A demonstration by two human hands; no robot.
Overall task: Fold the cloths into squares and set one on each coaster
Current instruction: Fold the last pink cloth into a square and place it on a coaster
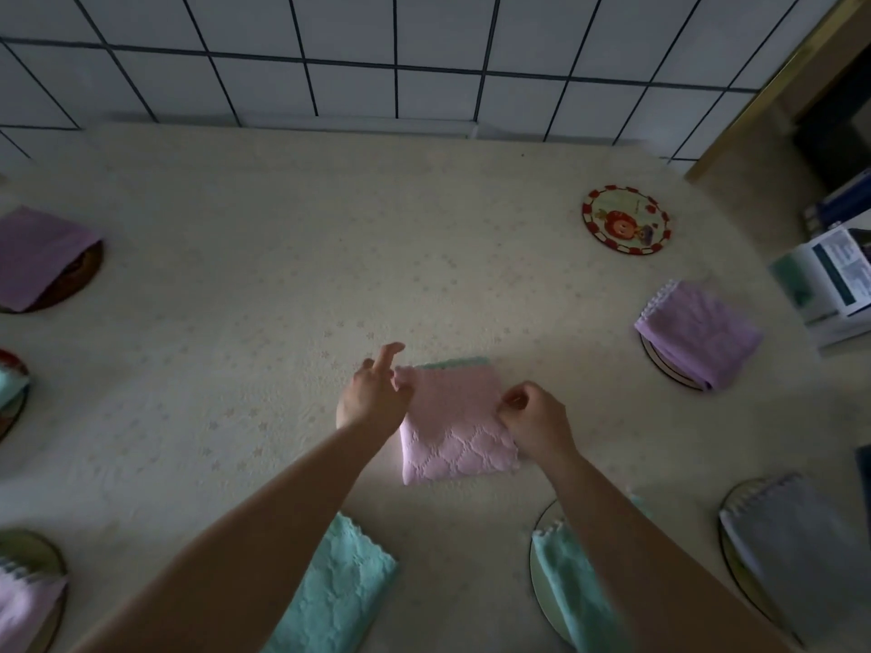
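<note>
A pink cloth (455, 424) with a green edge lies folded into a square at the table's middle. My left hand (374, 393) pinches its far left corner, with the index finger stretched out. My right hand (535, 419) grips the cloth's right edge with curled fingers. A round coaster with a red rim and a cartoon figure (626, 220) lies bare at the far right. A teal cloth (337, 591) lies on the table under my left forearm.
Coasters with folded cloths ring the table: purple (700, 334) at right, grey (796, 553) and teal (577, 591) at near right, purple (40, 256) at left, pink (23, 605) at near left. A box with papers (829, 285) stands at the right edge. A tiled wall backs the table.
</note>
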